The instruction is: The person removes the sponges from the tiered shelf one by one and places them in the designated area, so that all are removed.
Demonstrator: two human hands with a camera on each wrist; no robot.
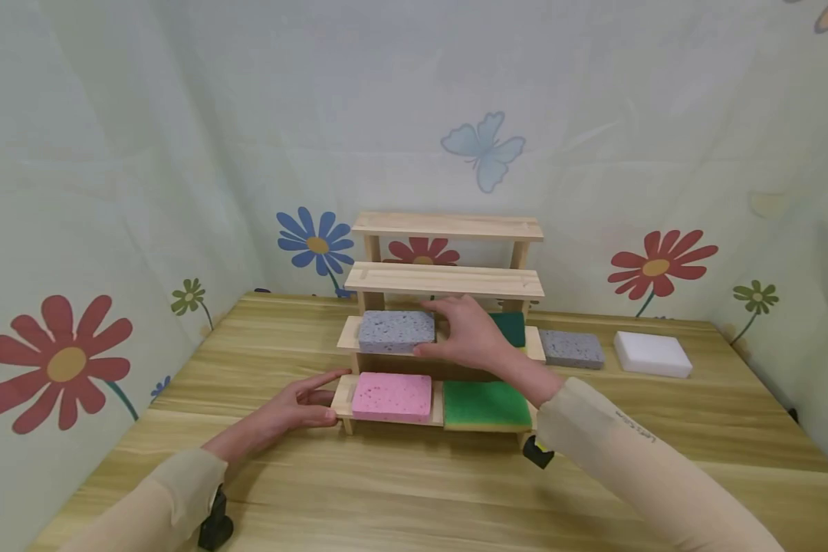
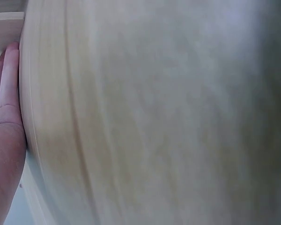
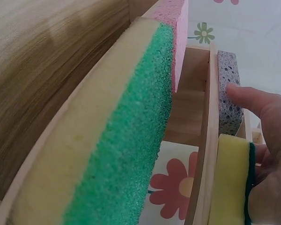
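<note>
Right hand pinching right end of shelved grey sponge; left hand spreading thumb from fingers, touching wooden rack at left

Wood-grain table, tiered wooden rack on it, gray sponge, white block alongside

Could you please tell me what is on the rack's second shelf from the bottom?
A grey sponge at left and a yellow-and-dark-green sponge at right. The right grip hides part of the latter; the shelf wood beneath both sponges cannot be seen.
</note>
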